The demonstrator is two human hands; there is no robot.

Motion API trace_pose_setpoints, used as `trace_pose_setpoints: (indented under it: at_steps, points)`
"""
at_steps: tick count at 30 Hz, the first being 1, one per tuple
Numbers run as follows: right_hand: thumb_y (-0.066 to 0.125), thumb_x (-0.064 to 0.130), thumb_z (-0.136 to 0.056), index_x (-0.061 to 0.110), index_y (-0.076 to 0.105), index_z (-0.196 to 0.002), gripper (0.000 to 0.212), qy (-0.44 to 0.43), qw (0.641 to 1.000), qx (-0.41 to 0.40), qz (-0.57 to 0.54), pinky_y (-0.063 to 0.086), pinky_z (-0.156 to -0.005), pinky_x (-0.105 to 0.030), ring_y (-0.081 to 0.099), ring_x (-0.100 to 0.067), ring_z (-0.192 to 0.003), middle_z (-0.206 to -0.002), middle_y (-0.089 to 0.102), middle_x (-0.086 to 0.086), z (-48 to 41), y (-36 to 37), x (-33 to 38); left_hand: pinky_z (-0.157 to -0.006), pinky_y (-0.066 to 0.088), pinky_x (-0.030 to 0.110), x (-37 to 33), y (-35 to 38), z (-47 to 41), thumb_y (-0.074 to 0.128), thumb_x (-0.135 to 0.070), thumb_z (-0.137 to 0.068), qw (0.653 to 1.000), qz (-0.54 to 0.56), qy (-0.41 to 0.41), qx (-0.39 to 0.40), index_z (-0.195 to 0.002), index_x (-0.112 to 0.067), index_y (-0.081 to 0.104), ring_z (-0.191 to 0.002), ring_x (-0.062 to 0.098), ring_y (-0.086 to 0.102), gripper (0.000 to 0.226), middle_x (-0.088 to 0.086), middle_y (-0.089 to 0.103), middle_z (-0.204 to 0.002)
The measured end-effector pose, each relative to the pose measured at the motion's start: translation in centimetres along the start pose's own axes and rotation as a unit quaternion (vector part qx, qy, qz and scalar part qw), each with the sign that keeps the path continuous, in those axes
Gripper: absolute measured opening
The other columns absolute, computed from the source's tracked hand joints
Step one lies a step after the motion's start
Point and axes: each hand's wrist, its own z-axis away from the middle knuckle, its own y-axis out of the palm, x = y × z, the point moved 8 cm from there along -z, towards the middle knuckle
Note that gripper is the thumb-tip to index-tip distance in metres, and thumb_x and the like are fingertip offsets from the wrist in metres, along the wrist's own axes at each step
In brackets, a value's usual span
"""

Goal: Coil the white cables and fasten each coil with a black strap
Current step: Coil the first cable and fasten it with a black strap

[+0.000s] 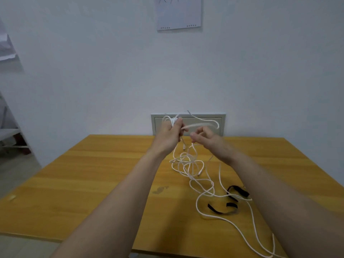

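A: Two hands raised over the far edge of the tabletop (96,174) — left hand (168,134) has its fingers curled round a small coil (172,120) of white cable, agreed?
B: Yes, firm wrap. Right hand (211,140) is just beside it, fingers half curled, thumb toward forefinger. A blurred loop runs between the hands, but I can't tell if it actually pinches the cable.
A: Rest of the cable?
B: It hangs from the left hand into a loose tangle (188,165) on the middle of the tabletop, with strands trailing to the near edge by the right corner. Among those strands, near the right edge, lie the black straps (239,190), untouched.
A: Handling?
B: Looks thin, light, limp — probably a slick jacket, so loops will likely spring off unless the holding fingers clamp them. Best taken just below the coil and slid through a light pinch, each loop laid into the left palm. The tangle may snag: lift, don't yank. Straps look soft and flat; pick one up by an end.
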Motion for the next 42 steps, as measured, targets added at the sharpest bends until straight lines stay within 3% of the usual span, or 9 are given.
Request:
trace_pose_setpoints:
  at_steps: [3,6,12,18,21,27,32,38,42]
  points:
    - [0.059,0.081,-0.075,0.040,0.060,-0.129,0.067,-0.006,0.996,0.045,0.078,0.043,-0.107,-0.037,0.056,-0.009,-0.126,-0.134,0.062,0.011,0.1,0.9,-1.6,-0.050,0.040,0.016,-0.3,-1.8,-0.7,0.041,-0.031,-0.111,0.998,0.036,-0.015,-0.055,-0.078,-0.008,0.065,-0.047,0.003,0.047,0.047,-0.001,0.054,-0.062]
    - [0.056,0.064,-0.092,0.034,0.062,-0.132,0.051,-0.025,0.977,0.011,0.210,0.042,-0.110,-0.039,0.053,-0.011,-0.129,-0.137,0.060,0.009,-0.6,0.6,-2.9,-0.048,0.037,0.017,-0.6,-3.6,-1.3,0.041,-0.034,-0.110,0.988,0.097,-0.029,-0.119,-0.077,-0.012,0.057,-0.046,0.007,0.043,0.043,-0.002,0.052,-0.060]
    - [0.047,0.035,-0.107,0.018,0.064,-0.102,0.025,0.037,0.928,-0.053,0.368,0.044,-0.083,-0.038,0.056,-0.029,-0.103,-0.105,0.053,-0.004,-0.5,-1.4,-6.5,-0.060,0.038,0.026,-0.9,-6.8,-2.0,0.040,-0.034,-0.109,0.958,0.163,-0.050,-0.231,-0.087,-0.017,0.046,-0.055,0.011,0.044,0.029,-0.002,0.051,-0.069]
    - [0.034,0.035,-0.110,0.023,0.051,-0.089,0.029,0.105,0.898,-0.112,0.411,0.038,-0.071,-0.037,0.057,-0.034,-0.099,-0.102,0.059,-0.009,1.1,-4.7,-8.4,-0.063,0.040,0.031,1.1,-10.6,-2.0,0.039,-0.034,-0.107,0.901,0.225,-0.097,-0.359,-0.088,-0.016,0.043,-0.056,0.014,0.045,0.026,-0.002,0.053,-0.072]
    - [0.038,0.036,-0.109,0.020,0.060,-0.088,0.034,0.125,0.895,-0.129,0.408,0.040,-0.071,-0.036,0.057,-0.032,-0.092,-0.108,0.067,-0.011,1.0,-6.2,-8.1,-0.052,0.037,0.026,3.0,-11.1,-1.9,0.039,-0.033,-0.106,0.872,0.267,-0.138,-0.387,-0.091,-0.013,0.047,-0.047,0.013,0.041,0.026,-0.002,0.053,-0.067]
    - [0.037,0.038,-0.109,0.014,0.069,-0.117,0.042,0.163,0.917,-0.123,0.341,0.046,-0.086,-0.037,0.062,-0.035,-0.110,-0.120,0.069,-0.016,0.9,-7.7,-6.9,-0.047,0.038,0.023,4.9,-10.6,-2.2,0.039,-0.031,-0.105,0.855,0.299,-0.178,-0.385,-0.084,-0.014,0.047,-0.044,0.012,0.043,0.029,-0.002,0.053,-0.067]
    - [0.055,0.048,-0.099,0.028,0.066,-0.091,0.024,0.103,0.945,-0.152,0.271,0.053,-0.074,-0.033,0.072,-0.013,-0.057,-0.081,0.073,0.003,-0.4,-6.1,-2.2,-0.048,0.043,0.023,4.3,-7.4,-3.7,0.040,-0.036,-0.106,0.892,0.283,-0.190,-0.297,-0.076,-0.017,0.047,-0.048,0.012,0.048,0.036,-0.002,0.054,-0.066]
    - [0.077,0.020,-0.084,0.025,0.073,-0.111,0.028,0.040,0.979,-0.067,0.187,0.051,-0.092,-0.032,0.065,-0.017,-0.104,-0.121,0.069,0.001,-2.2,-3.6,1.2,-0.052,0.046,0.024,2.4,-4.4,-4.2,0.038,-0.035,-0.109,0.926,0.249,-0.173,-0.224,-0.075,-0.017,0.046,-0.048,0.012,0.051,0.040,0.000,0.055,-0.066]
    - [0.064,-0.004,-0.078,0.017,0.072,-0.114,0.042,0.010,0.997,0.051,0.051,0.050,-0.079,-0.033,0.068,-0.033,-0.109,-0.121,0.071,-0.003,-1.5,-1.5,2.1,-0.052,0.048,0.023,1.9,-3.4,-4.2,0.038,-0.033,-0.110,0.933,0.249,-0.176,-0.191,-0.072,-0.015,0.046,-0.046,0.011,0.054,0.043,0.002,0.057,-0.067]
